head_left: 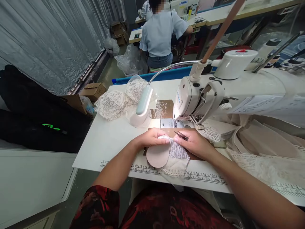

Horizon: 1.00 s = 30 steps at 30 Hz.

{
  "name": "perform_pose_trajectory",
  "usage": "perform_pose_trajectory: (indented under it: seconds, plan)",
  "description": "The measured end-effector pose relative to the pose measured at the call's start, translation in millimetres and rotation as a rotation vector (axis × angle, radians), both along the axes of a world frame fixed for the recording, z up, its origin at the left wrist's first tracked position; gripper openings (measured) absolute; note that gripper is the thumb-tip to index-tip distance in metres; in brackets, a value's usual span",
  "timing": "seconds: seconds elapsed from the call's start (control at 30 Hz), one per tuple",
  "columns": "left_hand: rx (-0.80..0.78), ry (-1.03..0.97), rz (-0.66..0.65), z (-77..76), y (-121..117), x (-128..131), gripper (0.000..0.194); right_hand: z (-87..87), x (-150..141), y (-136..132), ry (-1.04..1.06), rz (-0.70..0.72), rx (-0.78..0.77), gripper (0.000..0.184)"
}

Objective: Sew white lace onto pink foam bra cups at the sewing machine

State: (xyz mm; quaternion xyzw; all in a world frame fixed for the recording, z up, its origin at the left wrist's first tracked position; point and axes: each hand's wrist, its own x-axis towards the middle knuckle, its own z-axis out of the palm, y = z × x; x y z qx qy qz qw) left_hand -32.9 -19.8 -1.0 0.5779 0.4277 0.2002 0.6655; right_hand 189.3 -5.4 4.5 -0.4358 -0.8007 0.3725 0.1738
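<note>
My left hand (153,137) is closed on a padded, pale pink bra cup (158,156) at the front of the sewing table. White lace (179,151) joins the cup on its right and hangs toward the table's front edge. My right hand (190,141) pinches the lace close to my left fingertips. Dark thread snips (181,135) lie in that same hand, their tips pointing left. Just beyond both hands are the needle and metal plate (166,123) of a white sewing machine (190,95), under a bright light. My fingers partly hide the seam between cup and lace.
Lace cups (111,105) are heaped at the table's back left, beneath a bendable lamp (144,100). More lace pieces (259,159) spread on the right. A printed ruler (202,177) runs along the front edge. Beyond the table, a person in light blue (157,35) sits facing away.
</note>
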Motion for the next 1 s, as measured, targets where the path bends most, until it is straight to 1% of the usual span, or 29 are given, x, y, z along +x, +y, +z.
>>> perform_pose_trajectory:
  seconds: [0.1, 0.2, 0.27, 0.33, 0.4, 0.47, 0.53, 0.67, 0.77, 0.83, 1.0]
  plan:
    - [-0.023, -0.019, -0.010, 0.7, -1, 0, 0.038, -7.1, -1, 0, 0.011, -0.118, -0.016, 0.038]
    - [-0.077, -0.046, 0.010, -0.4, -2, -1, 0.037, -13.9, 2, 2, -0.110, -0.271, 0.025, 0.038]
    - [-0.104, -0.055, 0.029, -1.6, -2, -1, 0.037, -17.0, 6, 4, -0.175, -0.303, 0.074, 0.037]
    - [-0.117, -0.061, 0.056, -2.6, -2, -1, 0.037, -17.8, 11, 5, -0.154, -0.267, 0.106, 0.036]
    - [-0.124, -0.071, 0.089, -3.0, -3, -1, 0.036, -16.0, 17, 5, -0.057, -0.200, 0.100, 0.037]
    - [-0.139, -0.087, 0.124, -2.6, -3, -1, 0.036, -12.0, 23, 3, 0.054, -0.123, 0.027, 0.040]
    - [-0.149, -0.098, 0.156, -1.5, -3, -1, 0.035, -7.5, 28, 1, 0.119, -0.052, -0.084, 0.042]
    - [-0.153, -0.111, 0.188, 0.5, -3, -1, 0.033, -4.1, 30, -3, 0.115, 0.087, -0.232, 0.040]
    - [-0.153, -0.113, 0.189, 1.1, -3, -2, 0.033, -7.5, 26, -5, 0.137, 0.083, -0.352, 0.039]
    - [-0.149, -0.109, 0.181, 1.0, -3, -1, 0.034, -10.7, 21, -6, 0.175, 0.055, -0.381, 0.036]
    - [-0.113, -0.101, 0.131, -0.1, -2, 0, 0.033, -16.2, 10, -7, 0.210, -0.006, -0.277, 0.033]
